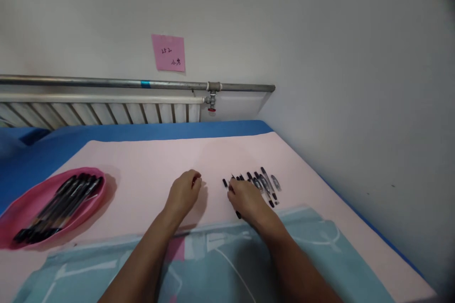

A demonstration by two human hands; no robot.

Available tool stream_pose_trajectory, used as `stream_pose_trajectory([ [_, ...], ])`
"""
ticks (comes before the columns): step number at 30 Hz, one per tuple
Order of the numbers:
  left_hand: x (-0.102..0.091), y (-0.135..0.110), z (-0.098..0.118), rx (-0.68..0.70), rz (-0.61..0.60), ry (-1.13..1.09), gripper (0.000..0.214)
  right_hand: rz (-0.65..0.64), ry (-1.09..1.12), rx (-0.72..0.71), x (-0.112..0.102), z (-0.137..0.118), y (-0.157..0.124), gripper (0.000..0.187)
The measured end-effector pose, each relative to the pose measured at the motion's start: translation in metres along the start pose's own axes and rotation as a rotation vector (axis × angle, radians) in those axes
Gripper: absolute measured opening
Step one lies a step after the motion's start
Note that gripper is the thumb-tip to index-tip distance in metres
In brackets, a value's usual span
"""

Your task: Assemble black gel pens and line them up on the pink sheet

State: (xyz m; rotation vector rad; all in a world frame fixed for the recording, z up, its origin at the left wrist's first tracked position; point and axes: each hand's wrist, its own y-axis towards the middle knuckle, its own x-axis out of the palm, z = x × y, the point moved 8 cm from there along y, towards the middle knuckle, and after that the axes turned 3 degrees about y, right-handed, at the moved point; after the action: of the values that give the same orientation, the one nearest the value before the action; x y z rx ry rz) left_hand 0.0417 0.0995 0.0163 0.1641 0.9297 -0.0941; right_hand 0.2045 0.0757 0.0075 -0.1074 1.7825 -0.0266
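My right hand rests on the pink sheet with its fingers curled over a black pen, whose end pokes out below the palm at the near side. It touches the left end of a row of several black pens and pen parts laid side by side. My left hand lies a little to the left, fingers curled loosely, thumb and forefinger close together; what they pinch, if anything, is too small to see.
A pink oval tray with several black pens stands at the left. A teal patterned cloth covers the near edge. Blue bedding, a radiator and a metal pipe run along the back wall. A wall stands close on the right.
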Motion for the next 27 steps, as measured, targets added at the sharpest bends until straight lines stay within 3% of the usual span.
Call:
stream_pose_trajectory([
  [4, 0.011, -0.007, -0.006, 0.024, -0.025, -0.026, 0.024, -0.038, -0.046, -0.034, 0.006, -0.011, -0.005, 0.021],
  [8, 0.020, -0.012, 0.000, 0.008, -0.094, -0.189, 0.022, -0.022, -0.021, -0.069, 0.011, -0.019, -0.006, 0.024],
  [14, 0.048, -0.017, -0.010, -0.201, -0.245, -0.539, 0.026, 0.061, 0.429, -0.087, 0.006, -0.027, -0.005, 0.026],
  [20, 0.051, -0.016, -0.016, -0.262, -0.163, -0.795, 0.030, 0.005, 0.731, -0.244, 0.006, -0.047, -0.010, 0.013],
  [24, 0.049, -0.022, -0.012, -0.386, -0.167, -1.103, 0.026, 0.232, 0.624, -0.100, -0.015, -0.012, -0.002, 0.017],
  [27, 0.043, -0.024, -0.009, -0.415, -0.189, -1.099, 0.026, 0.323, 0.353, 0.038, -0.025, 0.015, 0.002, 0.019],
])
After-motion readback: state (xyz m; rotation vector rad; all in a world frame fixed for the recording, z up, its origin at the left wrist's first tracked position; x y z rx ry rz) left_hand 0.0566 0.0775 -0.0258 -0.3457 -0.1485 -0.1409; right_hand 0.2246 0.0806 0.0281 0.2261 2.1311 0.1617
